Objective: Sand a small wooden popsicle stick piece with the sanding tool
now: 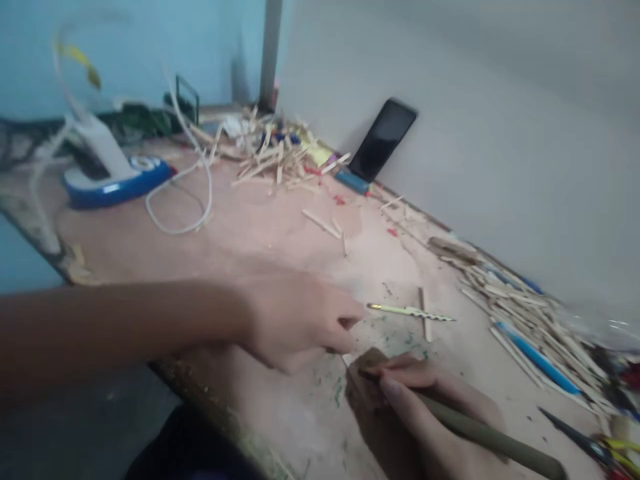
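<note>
My left hand [295,320] reaches across the wooden table [260,227], its fingers pinched on the yellow handle end of a small serrated blade [410,311] that lies flat. My right hand [425,413] sits at the near edge, closed around a long olive-green stick-like tool [490,437] whose tip points toward the left hand's fingers. A small pale piece [350,359] lies between the two hands, blurred. A single wooden stick [425,313] lies crosswise under the blade.
A heap of wooden sticks [265,150] lies at the back, another row [520,307] along the right wall with blue pens. A black phone [383,139] leans on the wall. A blue-and-white device [113,173] with white cable [185,200] sits back left. Scissors [590,447] lie far right.
</note>
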### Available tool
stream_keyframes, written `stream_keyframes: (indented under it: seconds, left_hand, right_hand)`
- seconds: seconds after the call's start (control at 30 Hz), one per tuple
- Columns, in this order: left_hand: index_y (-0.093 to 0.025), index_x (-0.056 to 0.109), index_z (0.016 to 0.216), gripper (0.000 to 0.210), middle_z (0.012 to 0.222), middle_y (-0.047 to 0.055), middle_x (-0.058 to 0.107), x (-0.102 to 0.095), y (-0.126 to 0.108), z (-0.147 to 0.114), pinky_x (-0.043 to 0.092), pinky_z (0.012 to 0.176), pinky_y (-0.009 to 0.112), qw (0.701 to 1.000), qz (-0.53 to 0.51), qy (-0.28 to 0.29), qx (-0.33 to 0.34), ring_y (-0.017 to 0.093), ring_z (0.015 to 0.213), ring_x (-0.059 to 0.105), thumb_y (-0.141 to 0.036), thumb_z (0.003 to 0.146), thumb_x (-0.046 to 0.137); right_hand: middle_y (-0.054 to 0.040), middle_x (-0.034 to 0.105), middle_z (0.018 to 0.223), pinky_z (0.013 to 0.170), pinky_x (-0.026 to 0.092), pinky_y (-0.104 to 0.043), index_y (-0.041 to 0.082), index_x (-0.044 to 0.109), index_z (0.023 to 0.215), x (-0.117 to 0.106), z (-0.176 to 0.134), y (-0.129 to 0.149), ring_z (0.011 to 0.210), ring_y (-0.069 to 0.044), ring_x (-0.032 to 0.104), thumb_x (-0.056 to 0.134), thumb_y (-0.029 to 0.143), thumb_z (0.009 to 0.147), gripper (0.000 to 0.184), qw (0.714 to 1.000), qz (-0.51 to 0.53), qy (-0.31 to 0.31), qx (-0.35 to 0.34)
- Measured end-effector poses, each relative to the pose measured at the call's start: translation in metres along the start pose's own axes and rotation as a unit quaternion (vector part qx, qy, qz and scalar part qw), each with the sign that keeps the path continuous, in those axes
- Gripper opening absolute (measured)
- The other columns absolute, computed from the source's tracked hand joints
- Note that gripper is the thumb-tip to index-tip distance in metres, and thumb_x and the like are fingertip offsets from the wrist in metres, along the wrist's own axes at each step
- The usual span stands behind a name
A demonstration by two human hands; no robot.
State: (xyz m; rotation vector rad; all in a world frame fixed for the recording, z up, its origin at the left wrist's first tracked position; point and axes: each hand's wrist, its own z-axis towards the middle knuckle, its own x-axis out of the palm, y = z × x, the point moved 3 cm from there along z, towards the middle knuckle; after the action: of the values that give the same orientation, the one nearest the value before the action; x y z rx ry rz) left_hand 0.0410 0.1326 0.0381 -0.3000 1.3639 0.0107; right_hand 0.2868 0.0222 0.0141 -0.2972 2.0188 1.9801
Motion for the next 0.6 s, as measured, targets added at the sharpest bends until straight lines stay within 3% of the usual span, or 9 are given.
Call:
stream_keyframes:
  seconds: [0.1, 0.23, 0.33, 0.43, 0.5, 0.6]
  left_hand:
    - [-0.020, 0.082, 0.110, 0.017, 0.120, 0.003, 0.086, -0.006, -0.005, -0.008, 0.075, 0.096, 0.038, 0.999, 0.021, 0.030, -0.005, 0.021, 0.104, 0.082, -0.026, 0.122, 0.092]
    - [-0.020, 0.081, 0.109, 0.016, 0.106, -0.001, 0.082, -0.009, -0.025, -0.020, 0.072, 0.089, 0.035, 0.999, 0.035, 0.022, -0.025, 0.019, 0.093, 0.079, -0.020, 0.120, 0.092]
    - [-0.023, 0.079, 0.098, 0.022, 0.096, -0.003, 0.080, -0.002, -0.046, -0.029, 0.056, 0.075, 0.034, 0.998, 0.023, -0.026, -0.046, 0.020, 0.086, 0.074, -0.007, 0.104, 0.093]
    - [-0.026, 0.079, 0.103, 0.029, 0.102, -0.003, 0.084, 0.008, -0.069, -0.037, 0.049, 0.071, 0.040, 0.993, 0.015, -0.093, -0.074, 0.021, 0.087, 0.074, -0.004, 0.089, 0.092]
    - [-0.025, 0.078, 0.113, 0.031, 0.108, -0.001, 0.084, 0.015, -0.084, -0.041, 0.051, 0.076, 0.040, 0.984, 0.021, -0.138, -0.114, 0.022, 0.089, 0.074, -0.002, 0.095, 0.086]
    - [-0.027, 0.074, 0.109, 0.029, 0.104, -0.003, 0.082, 0.026, -0.103, -0.045, 0.055, 0.078, 0.036, 0.968, 0.022, -0.193, -0.156, 0.020, 0.089, 0.075, 0.000, 0.102, 0.082]
  right_hand:
    - [-0.0092, 0.088, 0.082, 0.074, 0.076, -0.034, 0.031, 0.094, 0.078, 0.002, 0.010, -0.005, 0.073, -0.027, 0.086, 0.101, 0.091, 0.094, 0.062, 0.999, 0.036, 0.024, -0.015]
    - [-0.0071, 0.094, 0.091, 0.078, 0.074, -0.033, 0.034, 0.101, 0.091, -0.011, 0.007, 0.005, 0.081, -0.027, 0.090, 0.108, 0.069, 0.090, 0.036, 0.997, 0.047, 0.059, -0.001]
    - [-0.0033, 0.095, 0.095, 0.081, 0.069, -0.029, 0.035, 0.100, 0.096, -0.027, -0.006, 0.013, 0.088, -0.024, 0.089, 0.109, 0.057, 0.091, 0.025, 0.997, 0.038, 0.056, 0.034]
    - [-0.0033, 0.093, 0.091, 0.073, 0.063, -0.026, 0.031, 0.097, 0.097, -0.036, -0.013, 0.010, 0.080, -0.021, 0.084, 0.111, 0.065, 0.093, 0.036, 0.995, 0.029, 0.082, 0.053]
    - [-0.0050, 0.095, 0.094, 0.074, 0.065, -0.027, 0.031, 0.098, 0.102, -0.037, -0.013, 0.004, 0.083, -0.022, 0.087, 0.108, 0.069, 0.098, 0.040, 0.993, 0.022, 0.106, 0.040]
    - [-0.0067, 0.097, 0.109, 0.092, 0.074, -0.032, 0.037, 0.101, 0.103, -0.040, -0.009, 0.002, 0.101, -0.027, 0.093, 0.107, 0.060, 0.099, 0.024, 0.988, 0.005, 0.144, -0.047]
